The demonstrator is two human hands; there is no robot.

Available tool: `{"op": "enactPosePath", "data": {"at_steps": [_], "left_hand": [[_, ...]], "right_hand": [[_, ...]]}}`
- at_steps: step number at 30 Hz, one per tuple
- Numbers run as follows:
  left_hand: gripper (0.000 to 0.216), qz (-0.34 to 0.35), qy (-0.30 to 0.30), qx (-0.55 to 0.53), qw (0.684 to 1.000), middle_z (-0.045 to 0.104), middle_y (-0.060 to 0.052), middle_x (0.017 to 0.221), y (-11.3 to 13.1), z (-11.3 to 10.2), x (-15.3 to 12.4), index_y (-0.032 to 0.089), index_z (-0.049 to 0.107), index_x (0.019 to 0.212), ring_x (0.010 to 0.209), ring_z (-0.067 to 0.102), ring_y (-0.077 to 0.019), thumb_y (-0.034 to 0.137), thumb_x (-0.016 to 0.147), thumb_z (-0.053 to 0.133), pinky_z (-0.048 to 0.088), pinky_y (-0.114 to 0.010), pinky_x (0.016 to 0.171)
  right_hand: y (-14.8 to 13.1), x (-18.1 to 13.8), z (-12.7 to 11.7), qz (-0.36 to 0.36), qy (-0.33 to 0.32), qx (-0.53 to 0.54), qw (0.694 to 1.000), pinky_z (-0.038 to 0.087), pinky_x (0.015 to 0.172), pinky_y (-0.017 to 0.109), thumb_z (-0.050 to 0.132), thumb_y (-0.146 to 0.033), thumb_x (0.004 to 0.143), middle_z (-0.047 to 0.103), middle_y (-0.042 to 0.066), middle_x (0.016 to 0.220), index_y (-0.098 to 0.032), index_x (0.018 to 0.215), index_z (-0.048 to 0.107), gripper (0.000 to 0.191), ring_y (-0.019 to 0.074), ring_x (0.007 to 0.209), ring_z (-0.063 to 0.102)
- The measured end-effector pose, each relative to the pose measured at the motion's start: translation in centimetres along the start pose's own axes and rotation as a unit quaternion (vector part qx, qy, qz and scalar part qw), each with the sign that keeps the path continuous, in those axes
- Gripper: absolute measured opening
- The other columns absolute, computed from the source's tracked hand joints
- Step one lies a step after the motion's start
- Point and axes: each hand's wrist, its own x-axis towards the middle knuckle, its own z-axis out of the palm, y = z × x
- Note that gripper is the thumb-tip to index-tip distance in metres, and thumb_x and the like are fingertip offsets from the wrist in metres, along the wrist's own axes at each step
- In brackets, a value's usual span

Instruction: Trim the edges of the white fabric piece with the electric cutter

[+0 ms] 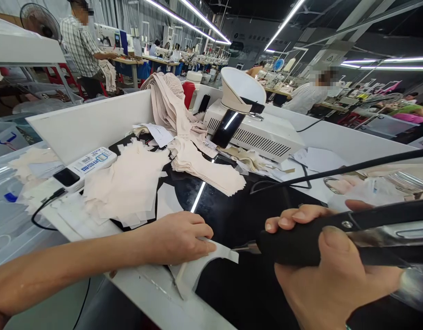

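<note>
My left hand (184, 238), fingers bent and pressed together, grips a small pale curved fabric piece (199, 266) at the near edge of a glossy black work surface (228, 211). My right hand (335, 270) is wrapped round a thick black handheld tool (301, 243) with a metal strip along its body. The tool's thin metal tip (247, 247) meets or nearly meets the right end of the piece; I cannot tell if they touch. Beyond my left hand lie a wide stack of pale cut fabric pieces (125, 183) and a narrower curved stack (208, 167).
A white device with a dark screen (86, 167) sits on the left edge, cabled. At the back stand a white vented machine (249, 128), a dark phone-like slab (228, 128) and draped beige fabric (166, 103). A black cable (352, 165) crosses the right. People work at sewing machines beyond.
</note>
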Motion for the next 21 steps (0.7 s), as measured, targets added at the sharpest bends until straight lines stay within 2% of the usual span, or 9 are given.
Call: {"op": "enactPosePath", "data": {"at_steps": [2,5,12,15,21], "left_hand": [[0.025,-0.005,-0.010,-0.002,1.000,0.084,-0.009,0.117,0.0,0.0,0.0,0.018,0.084,0.110,0.100,0.076,-0.0205,0.018,0.126,0.065,0.066,-0.034,0.099],[0.027,-0.005,-0.009,-0.006,1.000,0.085,-0.009,0.117,-0.1,-0.1,-0.1,0.018,0.085,0.113,0.103,0.078,-0.0214,0.016,0.126,0.062,0.065,-0.034,0.100],[0.028,0.007,0.005,-0.014,1.000,0.085,-0.010,0.116,-0.2,-0.2,0.1,0.016,0.086,0.113,0.103,0.078,-0.0208,0.015,0.126,0.061,0.066,-0.033,0.103],[0.027,0.007,0.009,-0.015,1.000,0.084,-0.010,0.115,-0.2,-0.2,0.0,0.016,0.086,0.112,0.100,0.077,-0.0211,0.015,0.125,0.063,0.067,-0.034,0.100],[0.029,0.006,0.017,-0.019,1.000,0.084,-0.010,0.117,-0.1,0.0,-0.1,0.016,0.086,0.108,0.096,0.076,-0.0211,0.017,0.126,0.063,0.066,-0.035,0.095]], "right_hand": [[-0.1,-0.2,-0.2,0.001,-0.007,0.014,1.000,0.059,0.044,0.039,0.107,-0.048,0.076,0.069,-0.005,0.077,-0.045,0.112,0.088,0.041,0.0247,0.061,0.060],[-0.3,-0.7,-0.2,0.003,-0.023,0.041,0.999,0.058,0.042,0.036,0.109,-0.047,0.073,0.068,-0.006,0.074,-0.042,0.111,0.089,0.044,0.0231,0.059,0.059],[-0.1,-1.6,0.2,-0.002,-0.042,0.040,0.998,0.057,0.045,0.033,0.106,-0.042,0.077,0.069,-0.007,0.074,-0.035,0.115,0.082,0.046,0.0214,0.058,0.064],[-0.3,-1.3,-0.2,0.004,-0.044,0.031,0.999,0.059,0.046,0.034,0.106,-0.042,0.078,0.069,-0.007,0.075,-0.035,0.116,0.082,0.046,0.0218,0.059,0.065],[-1.0,-0.5,-1.3,0.017,-0.038,0.005,0.999,0.061,0.044,0.040,0.109,-0.046,0.070,0.066,-0.007,0.071,-0.042,0.111,0.085,0.047,0.0247,0.059,0.063]]}}
